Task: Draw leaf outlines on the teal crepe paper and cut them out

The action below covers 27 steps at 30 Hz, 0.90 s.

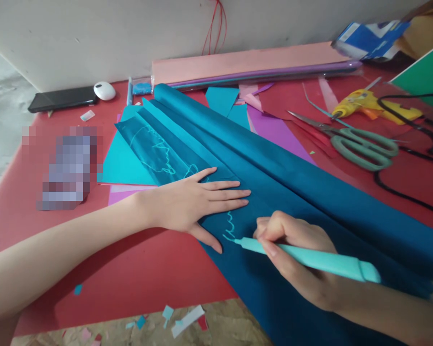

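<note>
A long sheet of dark teal paper (303, 192) lies folded diagonally across the red table (137, 274). My left hand (198, 202) rests flat on it, fingers stretched out and spread, pressing the paper down. My right hand (296, 254) is closed around a light turquoise pen (310, 259), whose tip touches the paper just below my left fingers. A pale wavy line (230, 228) runs on the paper at the pen tip, and more pale drawn lines (159, 154) show farther up the sheet.
Green-handled scissors (361, 144) and a yellow glue gun (371, 103) with a black cord lie at the right. Light blue, purple and pink sheets, a pink roll (245, 65), a black phone (61, 100) and a white mouse (104, 90) sit behind. Paper scraps lie near the front edge.
</note>
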Each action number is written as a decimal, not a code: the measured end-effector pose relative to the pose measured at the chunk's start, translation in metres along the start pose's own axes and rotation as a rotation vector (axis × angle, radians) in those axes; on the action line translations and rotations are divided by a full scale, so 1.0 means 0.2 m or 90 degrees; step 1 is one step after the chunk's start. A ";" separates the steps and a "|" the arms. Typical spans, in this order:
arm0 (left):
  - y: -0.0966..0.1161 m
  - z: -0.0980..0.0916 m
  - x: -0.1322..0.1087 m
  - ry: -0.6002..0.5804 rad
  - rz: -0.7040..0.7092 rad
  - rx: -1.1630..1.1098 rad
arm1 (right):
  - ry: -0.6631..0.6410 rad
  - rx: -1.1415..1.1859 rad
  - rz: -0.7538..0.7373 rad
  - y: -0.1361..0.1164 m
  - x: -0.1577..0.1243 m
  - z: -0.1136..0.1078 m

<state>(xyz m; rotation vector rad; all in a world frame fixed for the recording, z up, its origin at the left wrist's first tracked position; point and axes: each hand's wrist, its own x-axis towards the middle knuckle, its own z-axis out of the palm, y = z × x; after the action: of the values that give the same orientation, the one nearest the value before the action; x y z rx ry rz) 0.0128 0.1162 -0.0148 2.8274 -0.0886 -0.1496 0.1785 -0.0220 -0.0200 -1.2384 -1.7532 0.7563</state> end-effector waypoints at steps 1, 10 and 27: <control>0.00 0.00 0.00 0.001 0.001 0.000 | -0.003 0.001 0.004 0.00 0.00 0.00; 0.00 0.00 0.00 0.006 0.006 0.007 | 0.000 -0.011 -0.001 0.00 -0.01 0.00; 0.00 0.00 0.00 0.003 0.005 0.014 | 0.024 -0.038 0.010 -0.01 0.01 -0.01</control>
<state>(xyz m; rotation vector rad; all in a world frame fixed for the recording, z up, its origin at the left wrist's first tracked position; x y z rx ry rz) 0.0124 0.1163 -0.0156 2.8493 -0.1002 -0.1418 0.1800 -0.0209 -0.0168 -1.3000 -1.7483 0.6895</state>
